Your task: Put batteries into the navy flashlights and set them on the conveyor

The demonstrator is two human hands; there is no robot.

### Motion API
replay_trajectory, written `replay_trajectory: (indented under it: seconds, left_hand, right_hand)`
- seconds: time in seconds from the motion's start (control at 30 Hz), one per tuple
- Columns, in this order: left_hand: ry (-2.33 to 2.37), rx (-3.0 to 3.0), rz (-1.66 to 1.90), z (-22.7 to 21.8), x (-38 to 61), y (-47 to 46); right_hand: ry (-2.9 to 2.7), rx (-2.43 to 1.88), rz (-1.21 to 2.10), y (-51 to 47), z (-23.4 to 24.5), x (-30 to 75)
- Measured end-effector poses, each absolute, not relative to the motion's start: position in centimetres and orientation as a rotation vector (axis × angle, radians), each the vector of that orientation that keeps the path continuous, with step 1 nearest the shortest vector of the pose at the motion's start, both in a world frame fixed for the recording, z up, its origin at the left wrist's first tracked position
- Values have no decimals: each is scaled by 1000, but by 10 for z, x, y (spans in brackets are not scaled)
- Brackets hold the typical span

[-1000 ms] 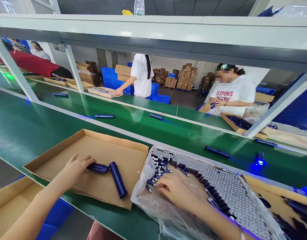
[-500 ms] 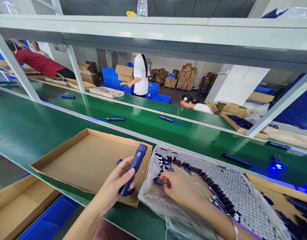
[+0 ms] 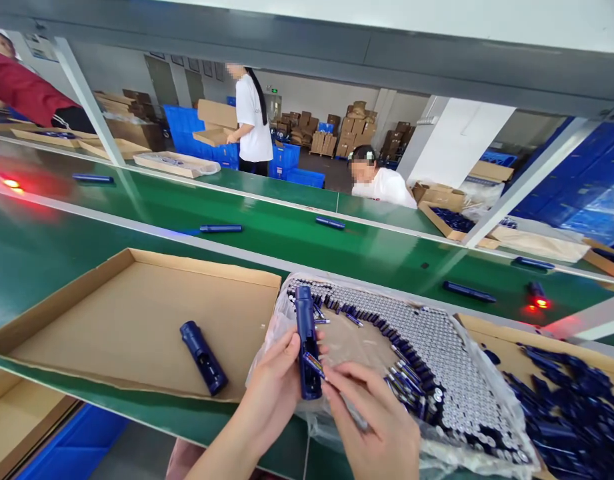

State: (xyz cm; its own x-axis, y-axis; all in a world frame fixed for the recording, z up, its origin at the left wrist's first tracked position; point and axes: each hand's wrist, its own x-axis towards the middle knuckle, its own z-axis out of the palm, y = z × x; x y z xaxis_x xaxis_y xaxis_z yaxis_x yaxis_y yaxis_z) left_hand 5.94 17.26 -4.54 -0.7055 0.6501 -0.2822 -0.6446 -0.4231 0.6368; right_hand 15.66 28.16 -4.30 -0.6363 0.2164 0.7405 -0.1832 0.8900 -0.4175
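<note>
Holding a dark blue tube (image 3: 303, 307) nearly upright: left hand (image 3: 274, 380), fingers and thumb wrapped about its sides, open slot facing the wearer. Right hand (image 3: 377, 413): thumb and forefinger drawn together on the lower end of one battery (image 3: 314, 364), which lies aslant at the slot; whether any of it is seated inside cannot be told.

Behind both hands: one plastic-lined tray (image 3: 451, 373) of close-packed batteries, standing on end, with loose ones lying in the bare middle; the hands and tube cover its near left part.

To the left: one shallow cardboard tray (image 3: 111, 300), containing a second blue tube (image 3: 204, 360), slot upward, near the right end.

To the right: one cardboard box with a heap of dark blue parts (image 3: 571, 407).

Beyond: one green belt (image 3: 277, 227) bearing several scattered blue tubes, plus one tube glowing red (image 3: 539, 300) at its end.

Obstructions: slanting white posts (image 3: 89, 100), left and right, crossing the far side; one overhead shelf (image 3: 307, 47) cutting off the upper view.

Far side: co-workers, one with an open carton (image 3: 214, 127).
</note>
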Motion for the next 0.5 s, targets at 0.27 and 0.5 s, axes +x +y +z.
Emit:
replay_trajectory:
  seconds: [0.27,0.5]
  left_hand:
    - [962,-38,2205,-46,60,173]
    - [1013,-131,2136,-46,65,177]
  right_hand:
    - [-2115,-5,548,274,-53,147]
    - [-2269,82,686,277,-69,144]
